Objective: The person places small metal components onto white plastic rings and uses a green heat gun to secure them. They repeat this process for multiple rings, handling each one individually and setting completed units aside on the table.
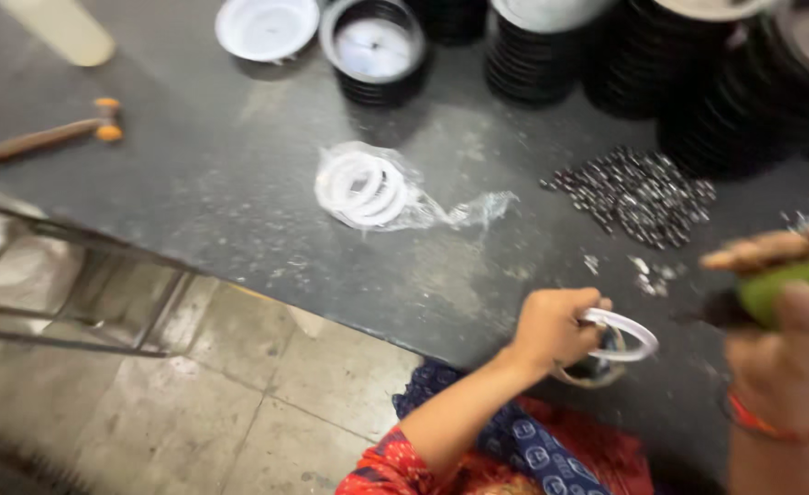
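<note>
Nearest me, my left hand [555, 325] grips a white ring [626, 332] at the desk's [239, 183] near edge, held flat over a small round part I can't quite make out. My right hand [785, 293], just right of it, is clenched around a green-handled tool [789, 286] lying sideways, pointing left toward the ring. More rings sit bagged [368, 191] farther left.

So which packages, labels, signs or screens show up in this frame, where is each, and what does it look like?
Clear plastic bag: mid-table on the dark table, crumpled and open toward the right, holding flat white rings.
No labels, signs or screens are visible.
</note>
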